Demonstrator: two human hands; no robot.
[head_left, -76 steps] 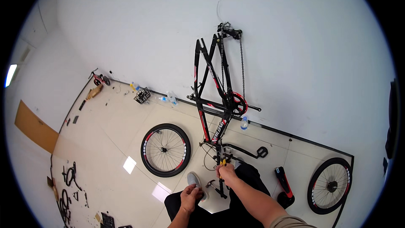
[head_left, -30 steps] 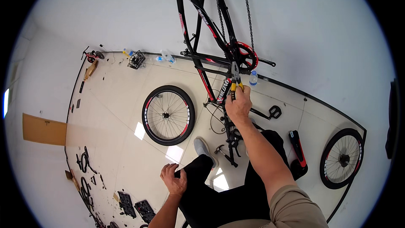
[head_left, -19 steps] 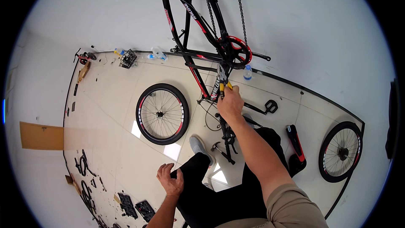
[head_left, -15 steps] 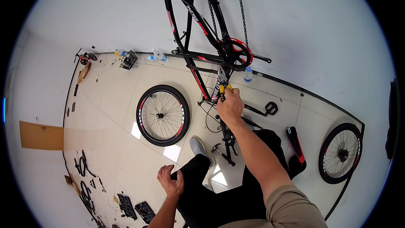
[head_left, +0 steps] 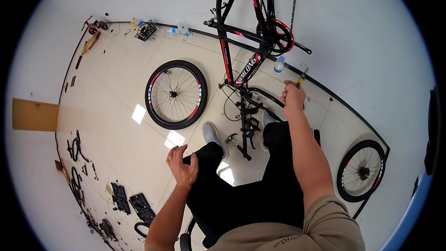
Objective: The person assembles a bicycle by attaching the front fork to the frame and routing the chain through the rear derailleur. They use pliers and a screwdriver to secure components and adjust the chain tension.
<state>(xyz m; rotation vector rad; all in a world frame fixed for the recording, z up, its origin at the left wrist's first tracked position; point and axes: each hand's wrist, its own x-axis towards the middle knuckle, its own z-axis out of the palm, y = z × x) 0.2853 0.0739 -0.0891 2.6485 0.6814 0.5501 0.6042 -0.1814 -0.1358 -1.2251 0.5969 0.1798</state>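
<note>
My right hand is closed around pliers with yellow handles, held out in front of the right knee and to the right of the bicycle frame. The jaws are blurred. A black and red bicycle frame stands ahead of me near the wall, its handlebar low by my feet. Its red-rimmed chainring carries a chain hanging from above. Over my left knee, my left hand is open and empty, fingers loosely bent. On the floor between my feet lies a hammer.
A spoked wheel lies left of the frame; another wheel is at the right by the wall. A plastic bottle stands beyond my right hand. Tool cases lie at the lower left, a wire basket at the far wall.
My right hand has drawn the pliers away from the frame beside the chainring and moved right. The view has shifted, and the frame appears higher and further right. My left hand stays over the knee.
</note>
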